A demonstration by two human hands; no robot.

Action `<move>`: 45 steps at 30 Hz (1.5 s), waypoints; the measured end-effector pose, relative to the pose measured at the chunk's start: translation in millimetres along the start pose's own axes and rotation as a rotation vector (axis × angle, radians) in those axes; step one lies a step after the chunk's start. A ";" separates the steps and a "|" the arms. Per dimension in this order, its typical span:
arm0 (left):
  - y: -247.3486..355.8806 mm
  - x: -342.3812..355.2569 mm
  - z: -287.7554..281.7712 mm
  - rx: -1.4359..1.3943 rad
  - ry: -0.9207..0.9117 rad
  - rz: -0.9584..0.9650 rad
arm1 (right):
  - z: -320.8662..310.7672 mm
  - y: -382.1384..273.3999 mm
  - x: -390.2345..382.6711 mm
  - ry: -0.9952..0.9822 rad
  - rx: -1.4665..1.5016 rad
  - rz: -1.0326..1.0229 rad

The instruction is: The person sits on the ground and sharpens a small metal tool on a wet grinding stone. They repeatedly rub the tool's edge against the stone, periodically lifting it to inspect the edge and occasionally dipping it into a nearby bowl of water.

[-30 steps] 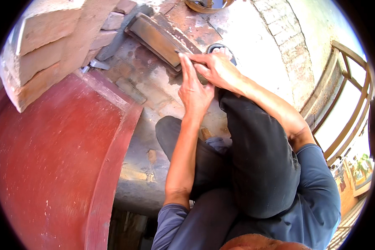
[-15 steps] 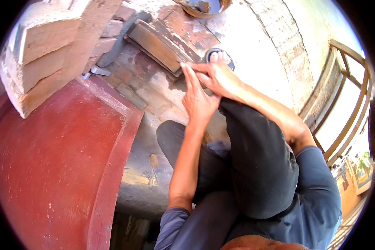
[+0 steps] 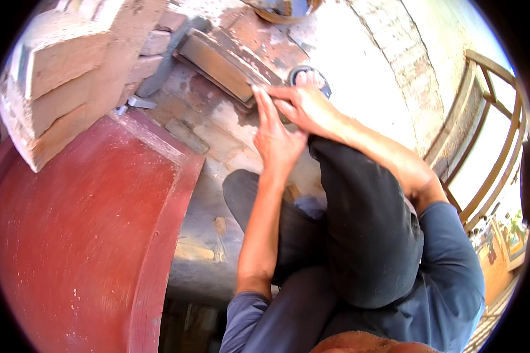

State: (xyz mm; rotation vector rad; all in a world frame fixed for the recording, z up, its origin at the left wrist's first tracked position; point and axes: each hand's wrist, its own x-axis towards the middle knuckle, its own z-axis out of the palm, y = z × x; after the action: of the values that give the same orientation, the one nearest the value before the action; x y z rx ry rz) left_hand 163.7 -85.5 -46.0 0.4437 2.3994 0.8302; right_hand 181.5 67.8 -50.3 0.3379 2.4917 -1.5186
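Note:
A long brown block (image 3: 217,66) with a smooth, wet-looking top, much like a whetstone, lies aslant on the brick ground. My left hand (image 3: 274,139) reaches to its near right end with the fingers straight and pressed together. From the right comes my right hand (image 3: 310,108), its forefinger pointing at the left fingertips and its other fingers curled. Both sets of fingertips meet over the block's end. A tiny dark tip shows beside them; whatever they pinch is mostly hidden. My right wrist passes just above my raised, dark-trousered knee (image 3: 359,212).
A red door panel (image 3: 88,235) fills the left side, below a brick pillar edge (image 3: 70,70). A round basin (image 3: 277,19) stands beyond the block. My sandalled foot (image 3: 310,79) is beside the block's right end. A wooden frame (image 3: 453,112) leans at the right.
Both hands have shifted very slightly left, still joined at the fingertips over the block's end. The whole view has also moved a little.

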 end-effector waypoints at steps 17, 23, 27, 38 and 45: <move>131.9 -78.2 -144.5 -0.211 0.546 0.479 | -6.4 -20.7 4.5 -0.116 -0.078 0.150; 178.4 -104.7 -189.0 -0.377 0.330 0.572 | 2.2 -11.8 -14.4 -0.119 -0.029 0.190; 154.4 -101.6 -184.0 -0.413 0.379 0.717 | -1.0 -20.9 8.8 -0.051 -0.127 0.046; 8.6 -27.5 -31.7 -0.060 0.105 0.029 | 0.3 -18.7 -6.0 -0.136 -0.106 0.178; -11.9 -13.7 -5.1 0.055 0.029 0.011 | -1.3 -21.4 6.4 -0.107 -0.024 0.131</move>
State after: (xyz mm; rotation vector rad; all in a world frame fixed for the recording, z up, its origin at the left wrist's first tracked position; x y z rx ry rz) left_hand 170.0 -103.3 -44.9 0.4703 2.4534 0.7822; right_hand 169.0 59.9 -33.5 0.3959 2.3542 -1.4171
